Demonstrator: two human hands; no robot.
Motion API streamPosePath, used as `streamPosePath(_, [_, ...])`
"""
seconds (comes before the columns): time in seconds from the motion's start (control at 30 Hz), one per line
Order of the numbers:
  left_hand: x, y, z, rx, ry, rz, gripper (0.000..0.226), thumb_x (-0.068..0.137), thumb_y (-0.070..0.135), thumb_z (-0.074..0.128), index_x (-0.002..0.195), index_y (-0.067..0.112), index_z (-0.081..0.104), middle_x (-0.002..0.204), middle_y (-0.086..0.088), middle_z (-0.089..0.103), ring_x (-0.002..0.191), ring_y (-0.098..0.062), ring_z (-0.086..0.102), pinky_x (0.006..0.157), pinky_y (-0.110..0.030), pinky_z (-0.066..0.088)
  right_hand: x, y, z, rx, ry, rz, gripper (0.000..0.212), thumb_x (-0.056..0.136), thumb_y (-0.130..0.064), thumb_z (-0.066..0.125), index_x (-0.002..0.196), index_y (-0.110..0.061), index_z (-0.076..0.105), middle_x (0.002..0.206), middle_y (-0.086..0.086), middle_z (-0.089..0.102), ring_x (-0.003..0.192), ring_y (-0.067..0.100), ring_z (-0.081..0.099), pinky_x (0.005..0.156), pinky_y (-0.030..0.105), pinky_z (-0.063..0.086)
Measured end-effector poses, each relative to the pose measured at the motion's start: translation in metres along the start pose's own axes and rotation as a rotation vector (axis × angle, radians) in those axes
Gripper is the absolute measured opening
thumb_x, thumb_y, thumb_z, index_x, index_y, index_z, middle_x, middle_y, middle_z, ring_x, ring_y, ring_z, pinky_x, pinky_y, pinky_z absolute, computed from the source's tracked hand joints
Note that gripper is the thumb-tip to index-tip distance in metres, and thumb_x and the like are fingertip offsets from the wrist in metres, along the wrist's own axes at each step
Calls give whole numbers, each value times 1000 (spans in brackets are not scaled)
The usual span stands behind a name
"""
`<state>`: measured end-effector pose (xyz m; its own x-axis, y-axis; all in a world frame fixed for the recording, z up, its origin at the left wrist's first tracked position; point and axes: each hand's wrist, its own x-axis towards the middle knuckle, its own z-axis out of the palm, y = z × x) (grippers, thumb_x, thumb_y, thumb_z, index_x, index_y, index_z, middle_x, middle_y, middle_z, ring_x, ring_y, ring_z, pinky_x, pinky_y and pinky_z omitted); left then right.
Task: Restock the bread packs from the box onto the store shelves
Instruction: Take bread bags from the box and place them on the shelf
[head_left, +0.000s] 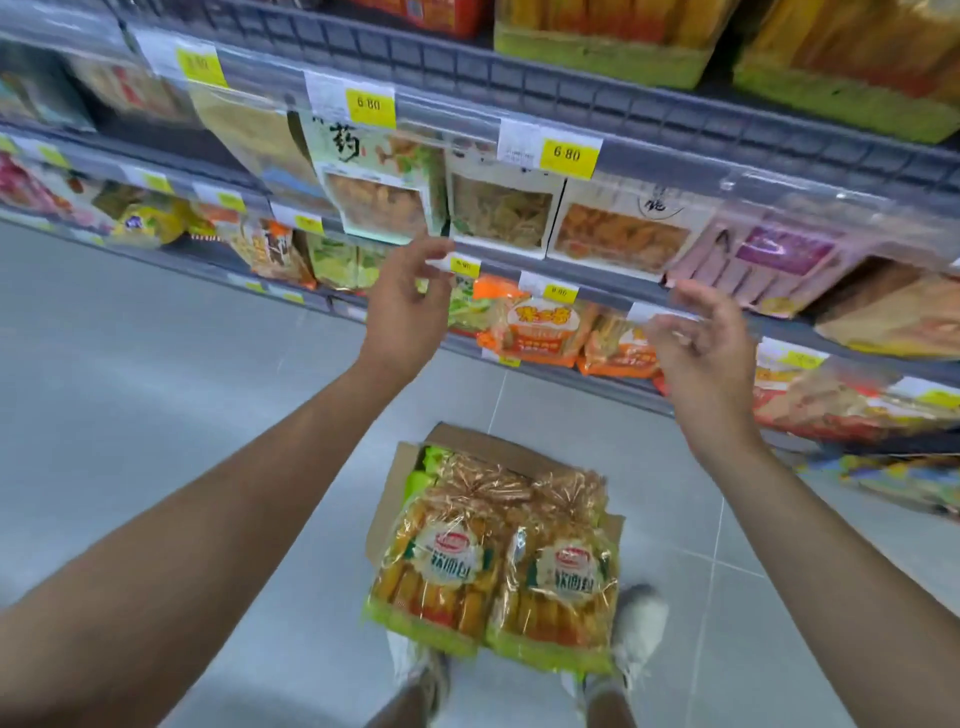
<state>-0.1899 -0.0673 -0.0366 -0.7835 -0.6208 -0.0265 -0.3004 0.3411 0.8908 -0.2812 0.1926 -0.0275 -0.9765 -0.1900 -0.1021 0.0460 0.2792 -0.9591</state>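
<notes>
A brown cardboard box (457, 441) sits on the floor below my arms, filled with bread packs. Two yellow-green bread packs (439, 577) (563, 597) lie side by side on top, labels up. The same kind of bread packs (613, 41) stand on the top shelf at the upper right. My left hand (410, 306) hangs in the air in front of the middle shelf edge, fingers apart and empty. My right hand (701, 353) is raised at the same height to the right, fingers loosely curled, holding nothing.
Grey shelves (649, 114) with yellow price tags (567, 153) run diagonally across the view, packed with snack bags. Grey floor tiles (156, 364) stretch to the left. My two shoes (639, 634) stand just behind the box.
</notes>
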Motion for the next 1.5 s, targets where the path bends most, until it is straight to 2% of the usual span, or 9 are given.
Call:
streamPosePath(0.27, [-114, -135, -5, 535, -558, -712, 68, 92, 28, 69, 151, 11, 39, 148, -15, 49, 130, -32, 54, 101, -33, 44, -104, 141, -22, -301, -64, 546, 50, 86, -14, 77, 131, -16, 55, 128, 5, 61, 73, -6, 63, 61, 10, 46])
streamPosePath(0.5, [-167, -177, -1, 596, -901, -860, 55, 89, 19, 76, 136, 3, 51, 127, -8, 58, 113, -23, 57, 82, -21, 41, -161, 223, -36, -478, -383, 1033, 97, 76, -26, 86, 153, -15, 29, 153, 18, 42, 134, 32, 48, 109, 42, 42])
streamPosePath(0.57, [-177, -203, -1, 547, -905, -888, 68, 74, 37, 89, 126, 5, 60, 123, -6, 68, 111, -24, 66, 89, -27, 52, -170, 236, -34, -516, -425, 1055, 100, 78, -29, 84, 156, -15, 23, 155, 18, 39, 138, 33, 44, 108, 40, 41])
streamPosePath(0.67, [-188, -244, 1, 480, -897, -884, 44, 78, 25, 87, 113, 6, 68, 104, -5, 73, 97, -25, 72, 84, -34, 60, -181, 251, -30, -518, -470, 1076, 104, 76, -35, 85, 156, -14, 22, 154, 15, 41, 137, 34, 45, 106, 40, 43])
streamPosePath(0.83, [-188, -232, 4, 485, -850, -905, 55, 76, 27, 88, 119, 6, 60, 101, -3, 67, 79, -13, 65, 52, -17, 52, -192, 257, -26, -473, -456, 1060, 109, 61, -48, 91, 149, -17, 35, 146, 9, 52, 127, 30, 55, 103, 45, 48])
streamPosePath(0.93, [-185, -220, 1, 490, -818, -1004, 72, 72, 26, 91, 131, 13, 54, 120, -6, 59, 105, -25, 60, 83, -32, 55, -197, 259, -30, -487, -418, 1041, 115, 39, -66, 92, 136, -21, 52, 132, 4, 64, 112, 23, 65, 93, 42, 56])
streamPosePath(1.07, [-181, -232, -11, 445, -860, -1025, 117, 34, 56, 95, 137, 20, 56, 138, -9, 57, 121, -29, 58, 106, -44, 49, -196, 249, -38, -476, -453, 1034, 49, 63, -45, 91, 102, -20, 73, 97, -1, 76, 88, 16, 69, 83, 37, 58])
streamPosePath(1.23, [-175, -201, -13, 388, -859, -1065, 94, 74, 28, 91, 152, 24, 39, 137, -8, 53, 117, -30, 58, 102, -47, 49, -199, 236, -43, -409, -470, 1019, 51, 66, -40, 91, 105, -17, 67, 92, -2, 72, 84, 15, 68, 65, 28, 53])
streamPosePath(1.5, [-154, -169, -36, 211, -828, -962, 84, 75, 30, 88, 147, 24, 45, 129, 0, 56, 118, -27, 58, 95, -48, 55, -189, 209, -50, -368, -471, 889, 51, 77, -36, 85, 114, -23, 53, 104, -4, 61, 97, 22, 65, 74, 34, 55])
